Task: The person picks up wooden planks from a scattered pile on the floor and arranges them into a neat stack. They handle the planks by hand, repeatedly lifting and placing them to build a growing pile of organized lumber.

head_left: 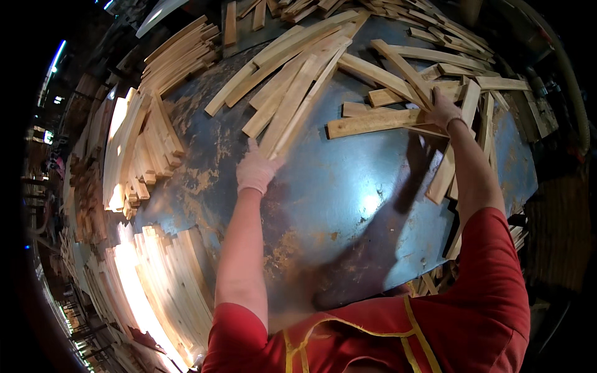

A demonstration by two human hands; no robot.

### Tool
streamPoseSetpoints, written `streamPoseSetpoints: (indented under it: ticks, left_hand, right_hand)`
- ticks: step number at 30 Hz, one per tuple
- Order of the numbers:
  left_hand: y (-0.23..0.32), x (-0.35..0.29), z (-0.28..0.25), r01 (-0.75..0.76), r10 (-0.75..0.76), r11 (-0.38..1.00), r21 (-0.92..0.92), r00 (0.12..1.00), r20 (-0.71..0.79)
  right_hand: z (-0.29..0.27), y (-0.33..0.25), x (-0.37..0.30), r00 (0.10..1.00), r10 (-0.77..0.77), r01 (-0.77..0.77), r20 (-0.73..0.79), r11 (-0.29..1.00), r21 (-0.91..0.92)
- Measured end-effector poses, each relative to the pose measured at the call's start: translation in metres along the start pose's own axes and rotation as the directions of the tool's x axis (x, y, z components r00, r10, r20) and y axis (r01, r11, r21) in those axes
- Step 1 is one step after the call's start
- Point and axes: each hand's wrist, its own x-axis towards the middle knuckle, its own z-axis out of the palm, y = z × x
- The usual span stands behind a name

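My left hand (pixel 258 170), in a pale glove, is closed on the near end of a long wooden strip (pixel 311 102) that slants away to the upper right. More wooden strips (pixel 273 109) lie right beside it, fanned over the blue worktable (pixel 323 205). On the right, my right hand (pixel 445 113), also gloved, grips the near end of a wooden strip (pixel 401 69) that points up and left. Its fingertips are partly hidden among the crossed strips. Under that hand lies another flat strip (pixel 373 123).
Stacked strips (pixel 140 149) stand along the table's left side, with a sunlit stack (pixel 168 280) nearer me. A jumbled pile of strips (pixel 435 31) covers the far right. Several loose strips (pixel 444 171) lean toward the table's right edge. A hose (pixel 572 81) curves beyond.
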Motion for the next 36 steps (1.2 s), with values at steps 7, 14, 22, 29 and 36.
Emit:
streamPoseSetpoints:
  ticks: [7, 14, 22, 29, 36]
  left_hand:
    - [-0.033, -0.108, 0.068, -0.008, 0.031, 0.984, -0.180, 0.991, 0.128]
    - [-0.136, -0.252, 0.062, 0.267, -0.041, 0.617, -0.740, 0.950, 0.309]
    - [-0.228, -0.395, 0.049, 0.227, -0.212, 0.965, -0.128, 0.969, 0.127]
    - [-0.309, -0.462, 0.071, 0.169, -0.129, 0.984, 0.054, 0.891, -0.436]
    - [-0.272, -0.451, 0.017, 0.181, -0.181, 0.983, -0.013, 0.968, -0.172]
  right_hand:
    - [0.007, -0.054, -0.103, 0.945, -0.155, 0.021, 0.287, 0.907, 0.420]
    - [0.030, -0.178, -0.280, 0.792, -0.432, -0.550, 0.432, -0.197, 0.811]
    - [0.124, -0.296, -0.472, 0.394, -0.818, 0.132, 0.419, 0.502, 0.855]
    - [0.086, -0.456, -0.552, 0.225, -0.676, 0.151, 0.702, 0.736, 0.660]
    - [0.087, -0.459, -0.519, 0.140, -0.931, 0.248, 0.337, 0.363, 0.898]
